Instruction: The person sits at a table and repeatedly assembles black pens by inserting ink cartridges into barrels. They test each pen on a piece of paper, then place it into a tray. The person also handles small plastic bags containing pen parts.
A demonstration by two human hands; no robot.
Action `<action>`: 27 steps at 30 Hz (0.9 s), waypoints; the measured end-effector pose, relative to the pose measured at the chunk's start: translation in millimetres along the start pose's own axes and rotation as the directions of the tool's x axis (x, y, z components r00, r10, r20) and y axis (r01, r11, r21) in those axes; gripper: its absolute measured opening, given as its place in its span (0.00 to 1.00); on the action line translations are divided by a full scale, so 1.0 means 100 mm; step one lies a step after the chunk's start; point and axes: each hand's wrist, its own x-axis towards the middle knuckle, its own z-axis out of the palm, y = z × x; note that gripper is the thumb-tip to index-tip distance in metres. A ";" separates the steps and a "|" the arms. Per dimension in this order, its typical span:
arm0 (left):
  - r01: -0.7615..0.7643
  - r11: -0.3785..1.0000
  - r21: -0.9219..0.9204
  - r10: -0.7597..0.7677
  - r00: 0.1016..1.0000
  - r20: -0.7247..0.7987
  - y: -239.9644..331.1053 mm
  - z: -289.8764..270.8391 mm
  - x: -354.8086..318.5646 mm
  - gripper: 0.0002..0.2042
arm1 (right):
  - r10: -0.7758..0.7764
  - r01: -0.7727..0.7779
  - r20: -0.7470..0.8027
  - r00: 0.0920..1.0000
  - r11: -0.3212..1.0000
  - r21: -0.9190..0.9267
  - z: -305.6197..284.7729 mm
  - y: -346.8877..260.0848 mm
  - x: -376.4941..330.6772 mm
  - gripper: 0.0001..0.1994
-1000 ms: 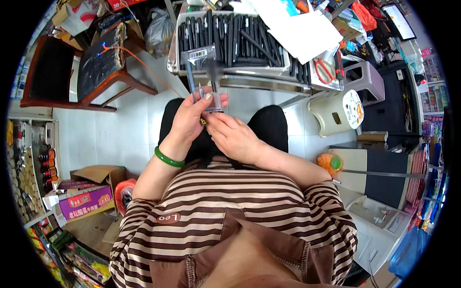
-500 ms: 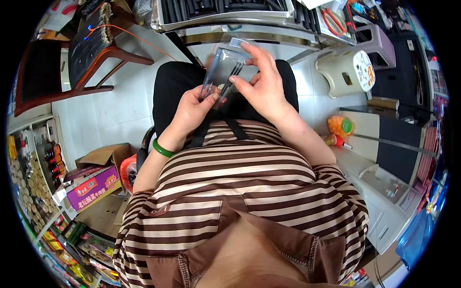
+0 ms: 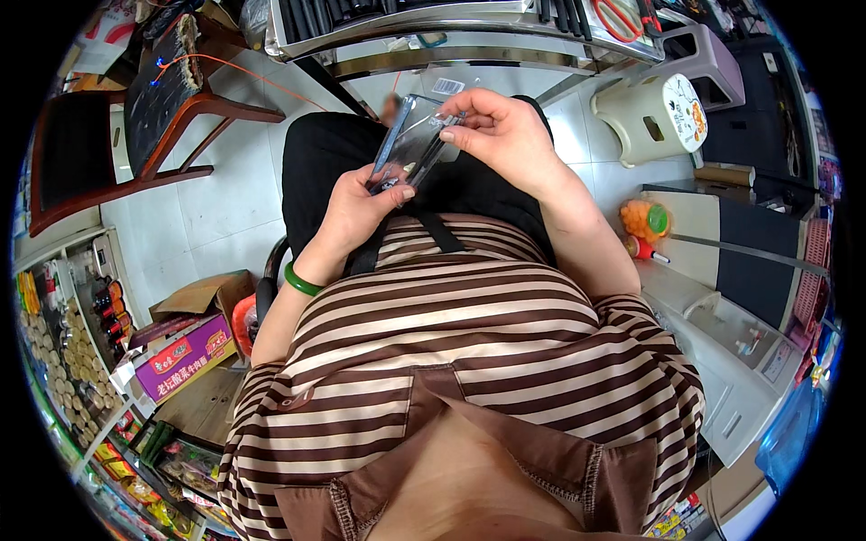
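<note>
Above my lap I hold a clear plastic packet (image 3: 409,144) with bluish edges and slim dark sticks inside; their exact kind cannot be made out. My left hand (image 3: 357,209), with a green bangle (image 3: 302,280) on its wrist, grips the lower end, thumb on top. At the packet's upper right edge, my right hand (image 3: 505,135) pinches the plastic between thumb and curled fingers. A white barcode label (image 3: 446,86) shows just beyond that hand, at the far end of the packet.
Ahead, a metal-framed table (image 3: 433,59) carries a tray of black sticks and red-handled pliers (image 3: 619,20). A wooden chair (image 3: 162,117) stands left, with an orange cord near it. Plastic stools (image 3: 631,108) are at right; a purple carton (image 3: 176,361) sits at lower left.
My right hand has shifted slightly right and its fingers have curled in to pinch the packet's edge. The packet has tilted, while my left hand keeps its hold on the lower end.
</note>
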 end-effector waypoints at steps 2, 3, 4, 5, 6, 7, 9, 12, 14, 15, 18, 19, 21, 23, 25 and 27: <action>-0.033 0.999 -0.018 0.032 0.999 -0.028 -0.05 0.00 0.01 0.08 | 0.068 -0.073 0.084 0.994 0.996 0.055 -0.08 0.00 0.01 0.09; -0.036 0.999 -0.009 0.035 0.999 -0.034 -0.05 0.00 0.02 0.08 | 0.085 -0.089 0.090 0.992 0.995 0.038 -0.11 0.00 0.01 0.10; -0.039 0.999 0.000 0.039 0.998 -0.040 -0.05 -0.01 0.01 0.08 | 0.106 -0.113 0.104 0.989 0.992 0.064 -0.14 0.00 0.02 0.10; -0.039 0.999 0.008 0.040 0.998 -0.043 -0.06 -0.01 0.02 0.08 | 0.129 -0.140 0.117 0.985 0.986 0.090 -0.16 -0.01 0.02 0.11; -0.050 0.998 0.028 0.051 0.998 -0.025 -0.07 -0.02 0.03 0.08 | 0.152 -0.167 0.131 0.980 0.979 0.116 -0.18 -0.01 0.02 0.11; -0.061 0.997 0.047 0.061 0.998 -0.007 -0.09 -0.03 0.04 0.08 | 0.147 -0.159 0.137 0.980 0.984 0.082 -0.20 0.00 0.01 0.10; -0.065 0.996 0.057 0.065 0.998 -0.001 -0.11 -0.03 0.04 0.07 | 0.187 -0.189 0.166 0.968 0.982 -0.003 -0.24 -0.01 0.02 0.10; -0.036 0.999 0.041 0.037 0.999 -0.020 -0.08 -0.01 0.02 0.07 | 0.223 -0.217 0.195 0.955 0.975 -0.052 -0.28 0.00 0.02 0.09; -0.010 0.999 0.046 0.011 1.000 -0.019 -0.07 -0.01 0.03 0.07 | 0.234 -0.226 0.204 0.951 0.972 -0.060 -0.30 0.01 0.02 0.08; -0.020 0.999 0.037 0.021 1.000 -0.015 -0.08 -0.01 0.03 0.07 | 0.236 -0.228 0.205 0.950 0.972 -0.064 -0.31 0.02 0.02 0.08; -0.041 0.999 0.016 0.041 0.999 -0.012 -0.11 -0.02 0.04 0.07 | 0.243 -0.237 0.215 0.946 0.970 -0.053 -0.33 0.04 0.03 0.08; -0.041 0.999 0.013 0.042 0.999 -0.016 -0.11 -0.01 0.05 0.07 | 0.246 -0.242 0.220 0.944 0.969 -0.045 -0.33 0.05 0.03 0.08; -0.033 0.999 0.003 0.033 0.999 -0.022 -0.11 -0.01 0.05 0.06 | 0.231 -0.227 0.226 0.946 0.973 -0.044 -0.33 0.06 0.03 0.08; -0.014 1.000 -0.013 0.014 1.000 -0.026 -0.12 -0.01 0.05 0.06 | 0.224 -0.225 0.229 0.947 0.974 -0.023 -0.33 0.07 0.04 0.08; -0.026 0.999 0.028 0.026 1.000 -0.010 -0.06 0.01 0.04 0.06 | 0.227 -0.237 0.230 0.947 0.971 0.017 -0.33 0.09 0.05 0.09; -0.035 0.999 0.039 0.036 0.999 -0.007 -0.04 0.03 0.03 0.07 | 0.218 -0.236 0.228 0.949 0.970 0.056 -0.34 0.08 0.05 0.09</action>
